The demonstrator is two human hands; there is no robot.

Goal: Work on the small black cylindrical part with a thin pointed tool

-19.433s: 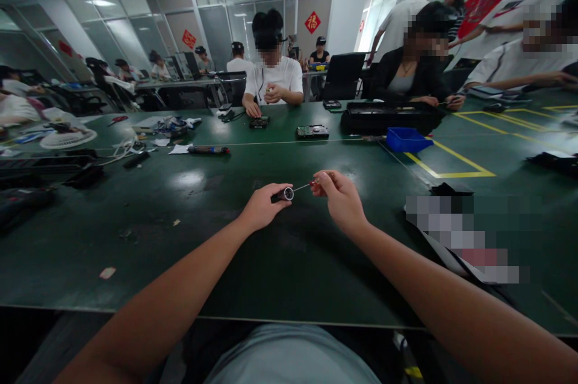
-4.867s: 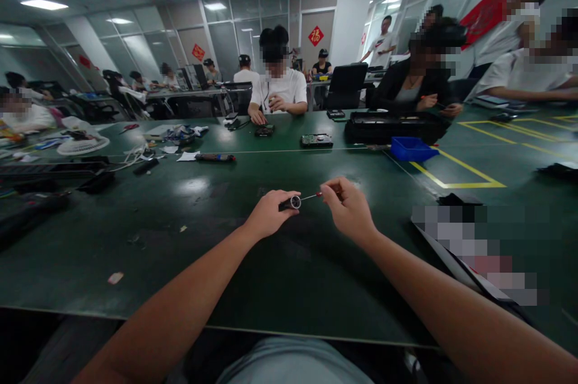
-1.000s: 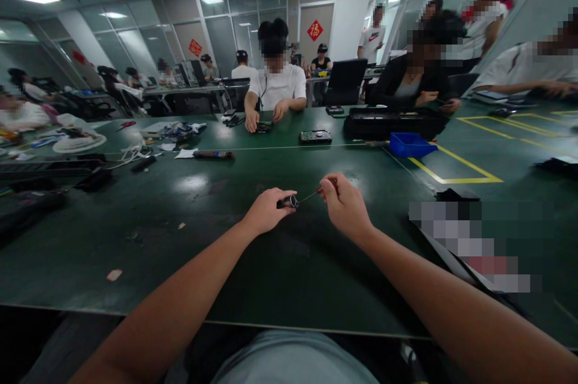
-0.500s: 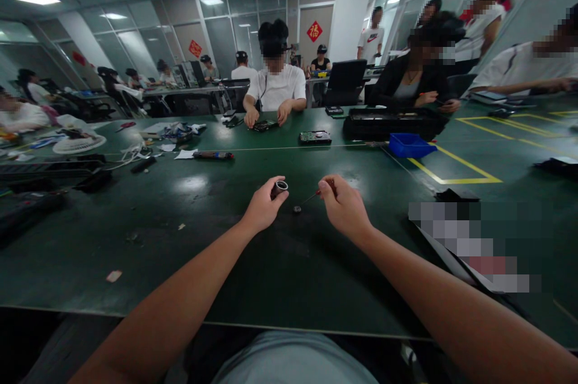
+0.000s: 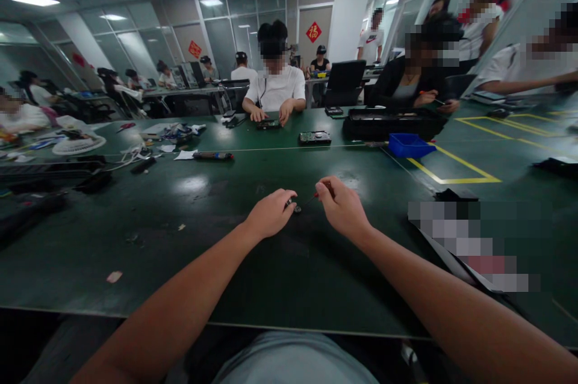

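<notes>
My left hand (image 5: 272, 213) is closed around a small dark cylinder with a silvery rim (image 5: 289, 201); my fingers cover most of it. The cylinder is tilted down beside a small round metallic part (image 5: 297, 209) on the green table. Whether the two touch, I cannot tell. In my closed right hand (image 5: 342, 206) is a thin screwdriver (image 5: 310, 198), with a bit of red where the shaft leaves my fingers. Its shaft points left, toward the small round part. The handle is mostly hidden inside my grip.
Beyond my hands lie a dark marker-like tool (image 5: 213, 156), a hard drive (image 5: 315, 138) and a blue bin (image 5: 410, 145). A long black casing (image 5: 392, 124) stands behind the bin. Across the table a co-worker (image 5: 274, 86) handles a flat device (image 5: 268, 124). Scraps and cables lie left.
My left hand has moved slightly right and down, tipping the cylinder from upright toward the small round part. My right hand has barely moved. The co-worker opposite has shifted the flat device.
</notes>
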